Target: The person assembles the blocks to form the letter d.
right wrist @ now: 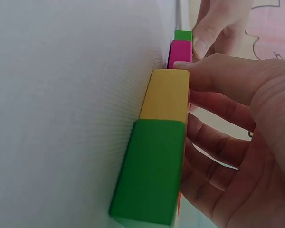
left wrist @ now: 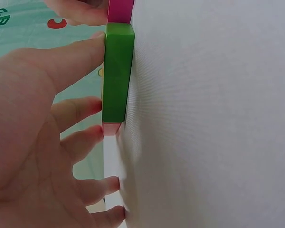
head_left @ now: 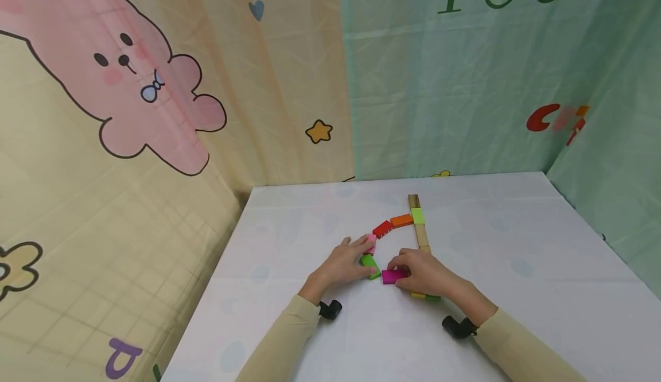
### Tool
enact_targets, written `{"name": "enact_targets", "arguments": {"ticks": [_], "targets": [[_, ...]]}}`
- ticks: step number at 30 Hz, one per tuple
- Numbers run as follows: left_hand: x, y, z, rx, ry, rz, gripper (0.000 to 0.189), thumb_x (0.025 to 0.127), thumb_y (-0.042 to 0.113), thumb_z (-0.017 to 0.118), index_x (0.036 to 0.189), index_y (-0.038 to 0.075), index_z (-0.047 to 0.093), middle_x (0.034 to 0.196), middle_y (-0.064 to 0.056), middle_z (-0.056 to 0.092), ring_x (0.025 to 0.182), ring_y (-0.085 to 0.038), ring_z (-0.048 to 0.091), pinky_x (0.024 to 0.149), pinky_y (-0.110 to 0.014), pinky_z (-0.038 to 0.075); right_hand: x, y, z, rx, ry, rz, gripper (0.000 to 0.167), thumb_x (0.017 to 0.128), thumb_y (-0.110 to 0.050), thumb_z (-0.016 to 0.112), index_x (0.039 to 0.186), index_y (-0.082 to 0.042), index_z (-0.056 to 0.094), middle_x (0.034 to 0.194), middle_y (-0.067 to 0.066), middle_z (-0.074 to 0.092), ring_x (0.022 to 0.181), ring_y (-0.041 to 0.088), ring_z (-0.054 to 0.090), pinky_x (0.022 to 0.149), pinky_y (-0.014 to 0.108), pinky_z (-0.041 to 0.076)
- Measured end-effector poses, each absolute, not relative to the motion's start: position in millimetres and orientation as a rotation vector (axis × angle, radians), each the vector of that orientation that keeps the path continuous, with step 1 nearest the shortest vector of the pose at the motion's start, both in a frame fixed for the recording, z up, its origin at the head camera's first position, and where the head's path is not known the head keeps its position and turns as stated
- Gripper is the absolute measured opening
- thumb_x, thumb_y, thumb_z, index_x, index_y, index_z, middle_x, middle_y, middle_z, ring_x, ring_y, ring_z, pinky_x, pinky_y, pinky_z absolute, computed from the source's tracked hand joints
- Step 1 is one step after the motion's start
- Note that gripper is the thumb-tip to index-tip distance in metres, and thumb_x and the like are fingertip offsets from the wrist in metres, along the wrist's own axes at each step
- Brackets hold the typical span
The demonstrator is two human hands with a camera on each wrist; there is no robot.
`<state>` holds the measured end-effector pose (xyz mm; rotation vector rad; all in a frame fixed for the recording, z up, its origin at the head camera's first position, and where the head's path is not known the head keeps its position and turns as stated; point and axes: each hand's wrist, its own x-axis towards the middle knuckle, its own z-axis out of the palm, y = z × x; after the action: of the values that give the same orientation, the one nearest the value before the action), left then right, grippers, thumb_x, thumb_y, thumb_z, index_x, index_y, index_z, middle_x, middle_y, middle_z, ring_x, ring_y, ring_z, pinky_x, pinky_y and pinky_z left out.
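Observation:
Colored rectangular blocks lie in a loop on the white table. My left hand (head_left: 339, 262) rests over the loop's left side, its fingers loosely spread. Its thumb touches a light green block (left wrist: 118, 76), and other fingertips reach a pink block (head_left: 371, 244) beyond it. My right hand (head_left: 427, 271) pinches a magenta block (head_left: 390, 277) between thumb and fingers at the loop's near side. In the left wrist view the magenta block meets the green block's end. Beside the right hand lie a yellow block (right wrist: 166, 95) and a dark green block (right wrist: 149, 171), partly hidden in the head view.
A red block (head_left: 383, 229) and an orange block (head_left: 401, 221) curve along the far side. They lead to a straight row with a lime block (head_left: 418, 215) and wood-colored blocks (head_left: 422, 236). The white table (head_left: 289, 221) is backed by printed curtains (head_left: 444, 84).

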<state>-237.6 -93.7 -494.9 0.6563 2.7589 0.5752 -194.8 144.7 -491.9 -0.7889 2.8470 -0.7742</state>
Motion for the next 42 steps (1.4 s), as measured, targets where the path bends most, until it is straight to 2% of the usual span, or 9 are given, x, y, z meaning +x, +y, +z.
{"name": "enact_targets", "arguments": {"ticks": [16, 23, 29, 36, 42], "targets": [[-235, -94, -493, 0.659, 2.759, 0.581, 0.076, 0.089, 0.055, 0.069, 0.156, 0.038, 0.037, 0.164, 0.014, 0.024, 0.151, -0.037, 0.016, 0.104, -0.067, 0.036, -192, 142, -489, -0.784, 2.860, -0.753, 0.032, 0.080, -0.024, 0.087, 0.111, -0.023, 0.076, 0.089, -0.012, 0.057, 0.080, 0.008, 0.053, 0.066, 0.022, 0.050], [-235, -94, -491, 0.672, 2.752, 0.586, 0.075, 0.090, 0.056, 0.068, 0.156, 0.037, 0.037, 0.164, 0.014, 0.023, 0.151, -0.038, 0.015, 0.105, -0.068, 0.034, -190, 145, -482, -0.786, 2.839, -0.731, 0.039, 0.081, -0.025, 0.086, 0.117, -0.021, 0.074, 0.090, -0.009, 0.058, 0.079, 0.010, 0.055, 0.065, 0.023, 0.049], [-237, -94, -492, 0.667, 2.756, 0.573, 0.075, 0.090, 0.057, 0.068, 0.156, 0.037, 0.039, 0.164, 0.013, 0.023, 0.151, -0.038, 0.016, 0.106, -0.068, 0.033, -190, 146, -470, -0.687, 2.830, -0.756, 0.039, 0.080, -0.025, 0.086, 0.118, -0.022, 0.074, 0.098, -0.008, 0.061, 0.085, 0.012, 0.056, 0.068, 0.025, 0.051], [-237, -94, -493, 0.670, 2.758, 0.579, 0.074, 0.090, 0.056, 0.068, 0.155, 0.037, 0.039, 0.164, 0.013, 0.024, 0.150, -0.039, 0.017, 0.106, -0.067, 0.033, -187, 152, -461, -0.596, 2.836, -0.784, 0.039, 0.081, -0.025, 0.086, 0.118, -0.023, 0.073, 0.104, -0.005, 0.064, 0.097, 0.016, 0.061, 0.075, 0.033, 0.055], [-236, -95, -493, 0.673, 2.759, 0.588, 0.074, 0.090, 0.055, 0.068, 0.156, 0.036, 0.039, 0.164, 0.013, 0.025, 0.150, -0.039, 0.016, 0.106, -0.066, 0.034, -182, 158, -460, -0.591, 2.848, -0.773, 0.040, 0.081, -0.022, 0.085, 0.118, -0.023, 0.073, 0.101, -0.007, 0.063, 0.093, 0.014, 0.060, 0.073, 0.030, 0.054]]}}
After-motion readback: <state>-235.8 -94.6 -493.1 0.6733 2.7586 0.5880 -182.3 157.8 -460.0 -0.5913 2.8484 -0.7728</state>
